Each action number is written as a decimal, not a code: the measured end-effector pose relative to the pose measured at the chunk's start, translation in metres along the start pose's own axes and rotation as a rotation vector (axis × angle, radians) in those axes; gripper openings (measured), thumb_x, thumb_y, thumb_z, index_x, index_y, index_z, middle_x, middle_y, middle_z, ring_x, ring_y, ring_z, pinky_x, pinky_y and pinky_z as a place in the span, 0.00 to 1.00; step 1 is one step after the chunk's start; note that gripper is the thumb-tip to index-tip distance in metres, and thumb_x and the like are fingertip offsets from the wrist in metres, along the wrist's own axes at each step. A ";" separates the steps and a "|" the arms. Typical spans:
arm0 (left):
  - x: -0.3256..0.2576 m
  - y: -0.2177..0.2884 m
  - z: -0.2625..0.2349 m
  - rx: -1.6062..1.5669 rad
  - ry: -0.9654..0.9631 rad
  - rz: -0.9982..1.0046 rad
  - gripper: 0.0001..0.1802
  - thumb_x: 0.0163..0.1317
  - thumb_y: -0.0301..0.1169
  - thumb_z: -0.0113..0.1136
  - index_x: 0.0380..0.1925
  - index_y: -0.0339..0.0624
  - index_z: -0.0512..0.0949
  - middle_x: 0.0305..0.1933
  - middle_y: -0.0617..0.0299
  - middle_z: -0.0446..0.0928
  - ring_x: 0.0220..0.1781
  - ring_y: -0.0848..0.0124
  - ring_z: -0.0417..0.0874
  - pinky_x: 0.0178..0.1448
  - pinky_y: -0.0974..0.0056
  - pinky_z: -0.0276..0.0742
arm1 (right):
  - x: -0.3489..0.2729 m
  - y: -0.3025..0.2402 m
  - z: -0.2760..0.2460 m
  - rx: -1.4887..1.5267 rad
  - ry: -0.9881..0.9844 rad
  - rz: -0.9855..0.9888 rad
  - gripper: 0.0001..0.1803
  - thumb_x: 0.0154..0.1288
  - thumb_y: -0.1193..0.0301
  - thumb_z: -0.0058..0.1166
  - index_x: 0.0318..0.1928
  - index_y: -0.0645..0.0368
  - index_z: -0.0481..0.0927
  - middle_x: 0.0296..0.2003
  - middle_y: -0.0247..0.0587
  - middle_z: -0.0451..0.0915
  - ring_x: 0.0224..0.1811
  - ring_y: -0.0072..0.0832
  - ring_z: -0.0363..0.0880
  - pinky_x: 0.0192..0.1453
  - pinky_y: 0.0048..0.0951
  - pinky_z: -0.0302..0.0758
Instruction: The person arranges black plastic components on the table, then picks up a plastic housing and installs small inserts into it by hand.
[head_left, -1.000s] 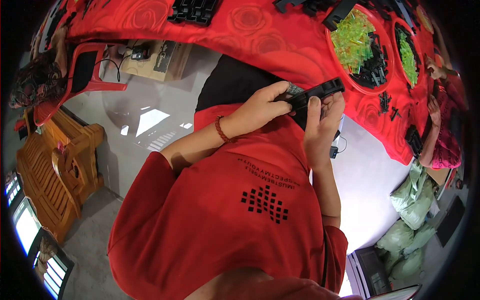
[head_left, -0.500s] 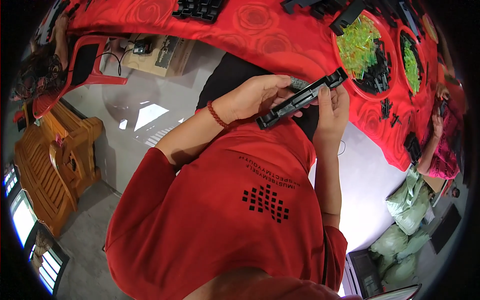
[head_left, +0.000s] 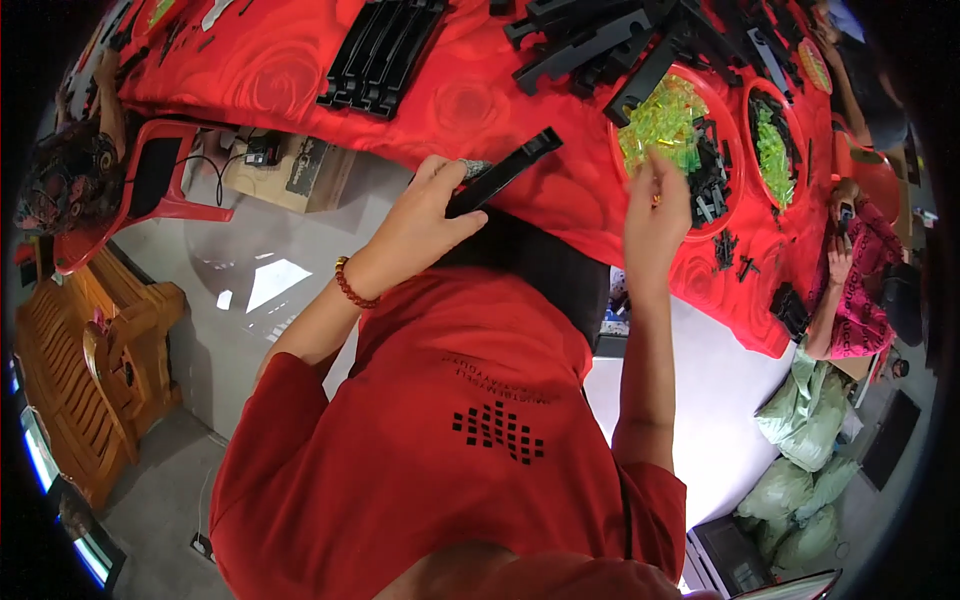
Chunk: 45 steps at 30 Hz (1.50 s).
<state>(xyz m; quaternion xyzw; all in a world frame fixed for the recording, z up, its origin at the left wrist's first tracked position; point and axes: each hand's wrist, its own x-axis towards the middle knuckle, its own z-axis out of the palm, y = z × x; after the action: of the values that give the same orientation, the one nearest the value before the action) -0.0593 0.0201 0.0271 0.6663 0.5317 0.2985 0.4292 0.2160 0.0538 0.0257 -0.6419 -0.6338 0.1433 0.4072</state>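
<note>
One hand only, the left hand [head_left: 425, 215], now clasps the long black plastic strip [head_left: 500, 172]; the right hand [head_left: 657, 205] has left it, fingertips pinched over the red bowl of yellow-green clips [head_left: 668, 125], so another clip seems wanted.

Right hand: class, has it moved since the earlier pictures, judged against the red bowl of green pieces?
Yes. The right hand has left the long black part, now held by the left hand alone, and reached out to the red bowl.
</note>
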 end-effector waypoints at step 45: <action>0.038 0.001 0.036 0.309 0.098 0.116 0.21 0.50 0.33 0.72 0.40 0.36 0.74 0.41 0.50 0.72 0.47 0.49 0.75 0.50 0.52 0.74 | -0.003 -0.002 0.055 0.049 -0.272 -0.246 0.09 0.62 0.78 0.63 0.42 0.62 0.81 0.34 0.45 0.83 0.33 0.43 0.79 0.37 0.40 0.75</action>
<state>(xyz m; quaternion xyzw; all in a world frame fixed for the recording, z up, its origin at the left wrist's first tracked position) -0.0180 0.0478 0.0092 0.7386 0.5523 0.2695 0.2771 0.1757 0.0697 -0.0087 -0.5243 -0.7529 0.1931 0.3477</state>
